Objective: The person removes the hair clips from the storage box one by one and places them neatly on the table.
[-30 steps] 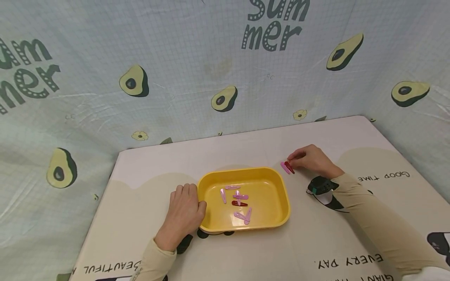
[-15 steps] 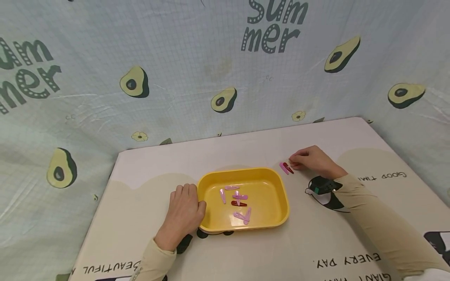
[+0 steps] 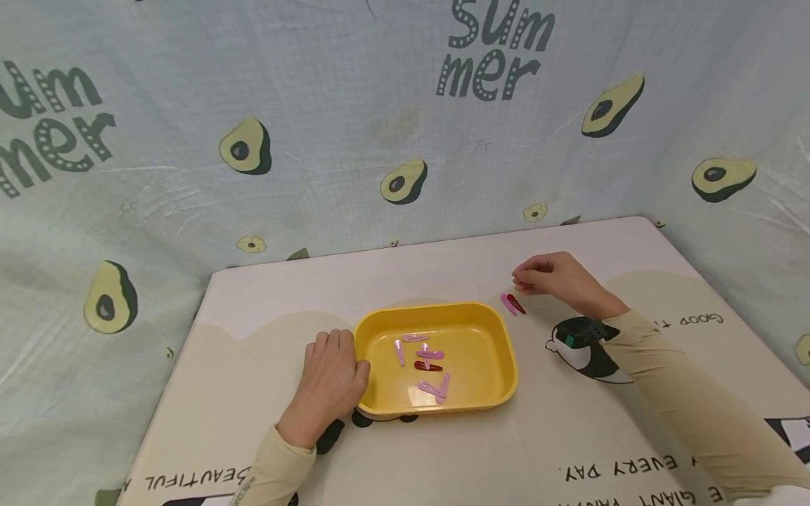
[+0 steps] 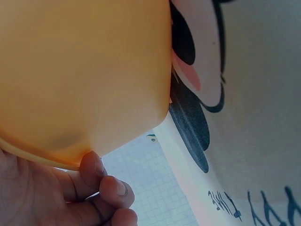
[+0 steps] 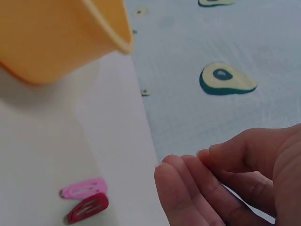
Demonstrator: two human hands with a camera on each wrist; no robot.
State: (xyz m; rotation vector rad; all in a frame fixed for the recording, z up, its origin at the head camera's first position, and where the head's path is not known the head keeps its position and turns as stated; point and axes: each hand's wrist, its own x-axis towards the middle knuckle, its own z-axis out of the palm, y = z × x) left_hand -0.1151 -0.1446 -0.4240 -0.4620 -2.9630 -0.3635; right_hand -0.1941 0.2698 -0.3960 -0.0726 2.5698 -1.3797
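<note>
A yellow plastic tray (image 3: 465, 410) sits on the table in the head view. My left hand (image 3: 330, 379) grips its left rim; in the left wrist view the fingertips (image 4: 92, 165) curl under the rim. Inside the tray lie several pink snap hair clips (image 3: 399, 353) and one dark red hair clip (image 3: 428, 366). Right of the tray, a pink hair clip (image 3: 508, 304) and a red hair clip (image 3: 516, 303) lie side by side on the table. Just beyond that pair hovers my right hand (image 3: 565, 280), with its fingers loosely bent and nothing visible between them.
The table (image 3: 354, 467) wears a printed cover with lettering and cartoon shapes. Behind it hangs a pale curtain (image 3: 329, 140) with an avocado print. A dark device (image 3: 581, 332) is strapped at my right wrist.
My right hand has drawn away from the red and pink clips on the table and lifted slightly toward the back. The left hand stays on the tray rim.
</note>
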